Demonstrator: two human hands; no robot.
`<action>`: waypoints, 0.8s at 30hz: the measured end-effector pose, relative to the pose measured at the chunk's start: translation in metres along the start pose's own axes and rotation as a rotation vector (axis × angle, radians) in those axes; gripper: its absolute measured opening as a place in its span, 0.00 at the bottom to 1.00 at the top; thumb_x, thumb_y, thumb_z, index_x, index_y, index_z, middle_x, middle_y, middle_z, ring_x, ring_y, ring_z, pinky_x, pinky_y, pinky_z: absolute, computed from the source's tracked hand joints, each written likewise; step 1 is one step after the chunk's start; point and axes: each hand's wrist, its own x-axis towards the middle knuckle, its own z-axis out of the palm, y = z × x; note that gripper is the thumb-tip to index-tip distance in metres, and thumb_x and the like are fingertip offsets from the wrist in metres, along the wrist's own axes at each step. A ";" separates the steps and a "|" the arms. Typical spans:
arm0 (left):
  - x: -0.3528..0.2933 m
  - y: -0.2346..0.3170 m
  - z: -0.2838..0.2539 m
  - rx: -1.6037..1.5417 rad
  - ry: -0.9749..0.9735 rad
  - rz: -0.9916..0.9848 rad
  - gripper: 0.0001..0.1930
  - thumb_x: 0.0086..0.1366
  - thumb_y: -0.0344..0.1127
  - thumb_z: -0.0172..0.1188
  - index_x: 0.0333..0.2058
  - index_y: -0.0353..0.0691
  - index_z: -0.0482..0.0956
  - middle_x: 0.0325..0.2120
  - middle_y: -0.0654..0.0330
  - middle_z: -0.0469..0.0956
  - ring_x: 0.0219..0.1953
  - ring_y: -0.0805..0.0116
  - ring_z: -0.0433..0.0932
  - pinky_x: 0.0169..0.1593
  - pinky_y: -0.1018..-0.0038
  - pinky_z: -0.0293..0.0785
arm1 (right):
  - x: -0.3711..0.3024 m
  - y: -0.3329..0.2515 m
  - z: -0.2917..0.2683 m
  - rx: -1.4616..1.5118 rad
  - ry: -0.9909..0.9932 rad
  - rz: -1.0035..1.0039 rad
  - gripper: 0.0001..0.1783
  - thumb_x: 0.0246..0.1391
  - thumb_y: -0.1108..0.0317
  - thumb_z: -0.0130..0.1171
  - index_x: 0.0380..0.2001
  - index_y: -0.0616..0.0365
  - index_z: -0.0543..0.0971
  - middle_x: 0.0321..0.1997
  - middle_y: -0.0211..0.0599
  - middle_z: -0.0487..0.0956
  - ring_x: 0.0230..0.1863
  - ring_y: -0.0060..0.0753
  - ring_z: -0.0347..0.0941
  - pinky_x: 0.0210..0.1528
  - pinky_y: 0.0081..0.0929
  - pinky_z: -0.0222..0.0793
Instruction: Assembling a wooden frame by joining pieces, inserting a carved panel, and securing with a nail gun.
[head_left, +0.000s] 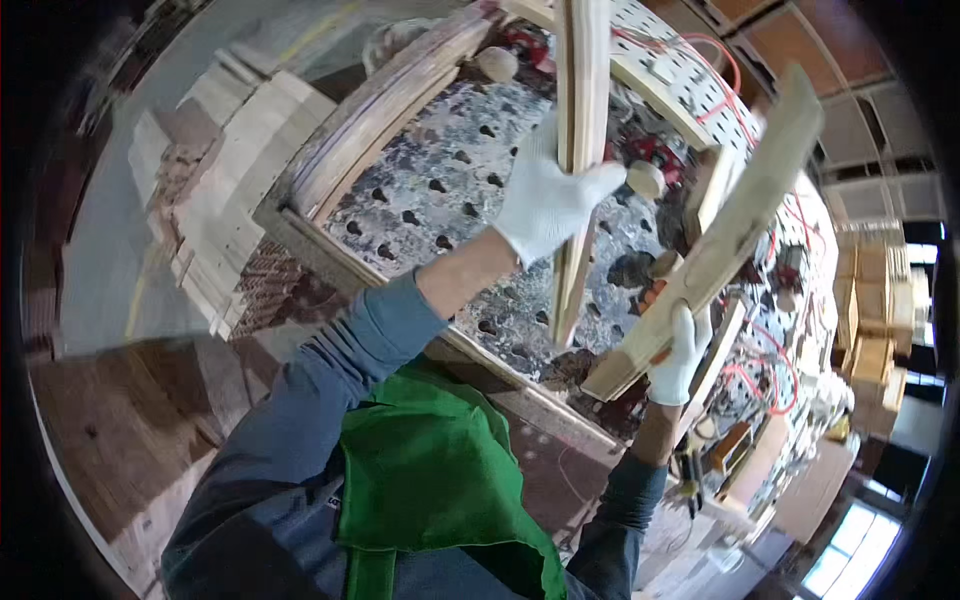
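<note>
My left hand, in a white knit glove, is closed around a long pale wooden strip with a grooved face, held lengthwise above the worktable. To its right, my right hand, gloved the same way, grips a second, wider wooden piece that slants up toward the far right. Its far end is smeared by motion. Beneath both lies a stained metal worktable dotted with keyhole-shaped openings. Red clamps with round wooden pads stand on it beyond my hands.
Thick wooden rails border the table's left side. On the floor at left stands a stack of pale boards. Red air hoses run over a white perforated panel at right. Pliers and wood offcuts lie near the right edge.
</note>
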 end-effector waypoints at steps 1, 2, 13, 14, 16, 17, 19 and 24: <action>0.013 0.025 -0.006 0.113 0.009 -0.029 0.37 0.59 0.35 0.65 0.67 0.54 0.64 0.64 0.57 0.69 0.62 0.55 0.71 0.68 0.60 0.67 | 0.007 0.014 -0.015 0.112 -0.042 -0.015 0.33 0.58 0.74 0.54 0.68 0.60 0.65 0.56 0.50 0.79 0.50 0.44 0.79 0.57 0.37 0.74; 0.044 0.031 -0.032 0.228 -0.024 -0.023 0.32 0.57 0.33 0.66 0.62 0.51 0.71 0.57 0.56 0.75 0.54 0.54 0.75 0.63 0.59 0.71 | 0.029 0.038 0.009 0.262 -0.052 -0.060 0.33 0.59 0.75 0.55 0.68 0.59 0.65 0.57 0.50 0.78 0.51 0.43 0.79 0.59 0.37 0.74; 0.029 -0.125 -0.033 0.821 -1.046 -0.239 0.16 0.47 0.39 0.75 0.33 0.39 0.83 0.28 0.53 0.84 0.27 0.51 0.80 0.38 0.60 0.79 | 0.005 0.130 0.203 0.232 0.160 0.715 0.10 0.55 0.68 0.72 0.35 0.62 0.83 0.34 0.39 0.83 0.33 0.25 0.81 0.23 0.15 0.73; 0.016 -0.160 -0.035 0.775 -1.122 -0.288 0.20 0.44 0.42 0.78 0.34 0.36 0.85 0.29 0.51 0.85 0.27 0.49 0.80 0.38 0.59 0.79 | 0.007 0.144 0.216 0.302 0.189 0.855 0.10 0.57 0.69 0.72 0.35 0.65 0.82 0.36 0.40 0.84 0.35 0.25 0.81 0.25 0.17 0.74; 0.001 -0.195 -0.039 0.735 -1.233 -0.312 0.22 0.42 0.44 0.79 0.34 0.36 0.85 0.28 0.50 0.85 0.27 0.48 0.80 0.38 0.59 0.79 | 0.010 0.184 0.260 0.740 0.498 0.787 0.09 0.59 0.69 0.70 0.34 0.65 0.82 0.35 0.38 0.83 0.34 0.27 0.81 0.29 0.19 0.77; -0.006 -0.209 -0.045 0.682 -1.223 -0.306 0.22 0.42 0.45 0.79 0.33 0.36 0.86 0.28 0.51 0.85 0.26 0.49 0.80 0.38 0.58 0.79 | 0.011 0.185 0.269 0.797 0.503 0.831 0.08 0.60 0.70 0.69 0.38 0.63 0.82 0.36 0.38 0.84 0.34 0.30 0.81 0.34 0.22 0.81; -0.010 -0.230 -0.044 0.681 -1.366 -0.424 0.20 0.46 0.45 0.76 0.32 0.38 0.84 0.28 0.51 0.82 0.29 0.48 0.78 0.41 0.58 0.77 | 0.016 0.185 0.289 0.940 0.644 0.807 0.12 0.59 0.66 0.71 0.37 0.60 0.80 0.39 0.37 0.83 0.33 0.30 0.80 0.32 0.23 0.81; -0.039 -0.287 -0.052 0.779 -1.531 -0.164 0.17 0.49 0.46 0.76 0.31 0.40 0.85 0.33 0.50 0.81 0.33 0.51 0.77 0.41 0.56 0.77 | 0.015 0.231 0.307 1.098 0.846 0.910 0.12 0.61 0.64 0.69 0.39 0.61 0.80 0.40 0.36 0.83 0.35 0.32 0.81 0.35 0.24 0.83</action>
